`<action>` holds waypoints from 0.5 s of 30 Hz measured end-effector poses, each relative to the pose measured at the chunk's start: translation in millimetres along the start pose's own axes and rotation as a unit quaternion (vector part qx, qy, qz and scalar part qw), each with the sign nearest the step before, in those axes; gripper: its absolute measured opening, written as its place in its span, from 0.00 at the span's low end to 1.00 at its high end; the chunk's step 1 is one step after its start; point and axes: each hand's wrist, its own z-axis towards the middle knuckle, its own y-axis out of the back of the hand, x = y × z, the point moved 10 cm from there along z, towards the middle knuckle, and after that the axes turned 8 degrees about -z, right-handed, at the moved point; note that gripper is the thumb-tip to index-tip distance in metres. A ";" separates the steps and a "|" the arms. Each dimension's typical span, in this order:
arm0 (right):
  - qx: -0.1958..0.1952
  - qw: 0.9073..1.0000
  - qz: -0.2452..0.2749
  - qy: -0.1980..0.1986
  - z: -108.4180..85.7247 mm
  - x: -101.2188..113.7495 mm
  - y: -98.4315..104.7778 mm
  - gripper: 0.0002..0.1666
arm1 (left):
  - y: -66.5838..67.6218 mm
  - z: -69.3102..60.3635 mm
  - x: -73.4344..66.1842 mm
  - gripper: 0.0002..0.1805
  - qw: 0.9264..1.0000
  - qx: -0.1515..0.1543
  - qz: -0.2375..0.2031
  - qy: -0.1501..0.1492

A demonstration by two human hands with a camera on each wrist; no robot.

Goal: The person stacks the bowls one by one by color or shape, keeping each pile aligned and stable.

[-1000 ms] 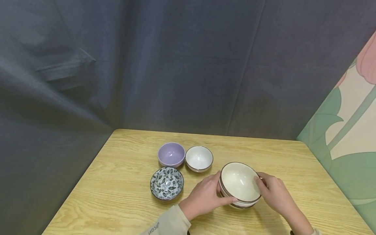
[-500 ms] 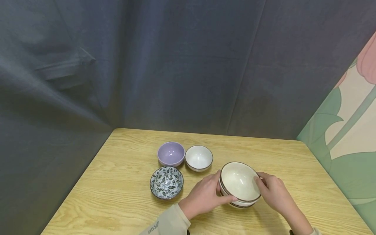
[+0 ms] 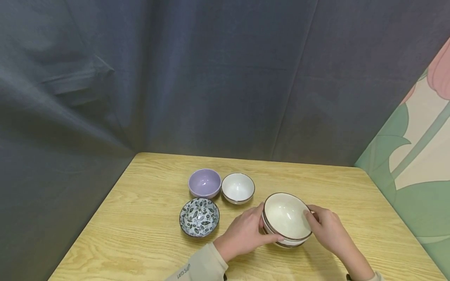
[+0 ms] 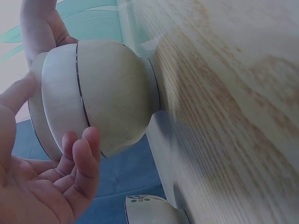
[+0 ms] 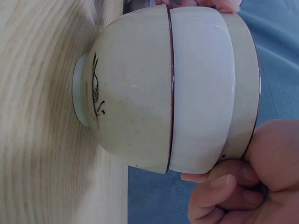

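A cream bowl (image 3: 287, 216) with a dark brown rim sits nested in a lower bowl (image 5: 131, 88), whose foot is on the wooden table in the right wrist view. My left hand (image 3: 242, 236) grips the upper bowl from the left, thumb along the near rim. In the left wrist view its fingertips (image 4: 91, 140) reach the lower bowl's rim. On the right, my right hand (image 3: 328, 230) pinches the upper bowl's rim, with the thumb over the inside and curled fingers (image 5: 224, 186) outside. Between the two rims a white band shows in both wrist views.
Left of the stack on the table (image 3: 140, 218) stand a purple bowl (image 3: 205, 183), a small white bowl (image 3: 238, 188) with a brown rim, and a leaf-patterned bowl (image 3: 199, 217). A dark curtain (image 3: 225, 86) hangs behind, and a flower-painted wall (image 3: 422, 164) is at the right.
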 end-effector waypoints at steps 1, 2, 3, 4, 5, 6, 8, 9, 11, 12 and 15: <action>0.001 1.000 0.001 -0.001 0.0 -0.2 -0.2 0.19 | -0.1 -0.3 0.1 0.51 1.000 -0.001 0.000 0.000; 0.003 1.000 0.001 0.000 0.2 -0.3 -0.6 0.20 | -0.3 -0.5 0.2 0.52 1.000 -0.002 -0.001 0.001; 0.004 1.000 0.001 -0.001 0.2 -0.4 -0.8 0.20 | -0.6 -0.5 0.6 0.52 1.000 -0.003 -0.001 0.002; 0.005 1.000 0.001 -0.001 0.3 -0.5 -1.1 0.20 | -0.7 -0.7 0.9 0.52 1.000 -0.004 -0.002 0.003; 0.006 1.000 0.001 -0.002 0.3 -0.7 -1.4 0.20 | -0.8 -0.7 1.2 0.52 1.000 -0.005 -0.003 0.004; 0.008 1.000 0.001 -0.002 0.4 -0.8 -1.7 0.20 | -0.9 -0.8 1.2 0.53 1.000 -0.005 -0.004 0.005; 0.012 1.000 0.001 -0.002 1.0 -1.1 -2.4 0.21 | -1.2 -0.8 1.8 0.53 1.000 -0.006 -0.004 0.008; 0.013 1.000 0.001 -0.004 0.9 -1.4 -2.5 0.21 | -1.3 -0.9 1.9 0.53 1.000 -0.006 -0.004 0.009; 0.016 1.000 0.000 -0.006 1.2 -1.8 -2.9 0.21 | -1.2 -1.0 1.9 0.54 1.000 -0.006 -0.003 0.012; 0.016 1.000 -0.001 -0.006 1.3 -1.8 -2.9 0.22 | -1.3 -0.9 2.0 0.54 1.000 -0.006 -0.004 0.012; 0.016 1.000 -0.001 -0.010 0.7 -2.1 -2.9 0.22 | -1.5 -1.1 2.6 0.54 1.000 -0.006 -0.005 0.016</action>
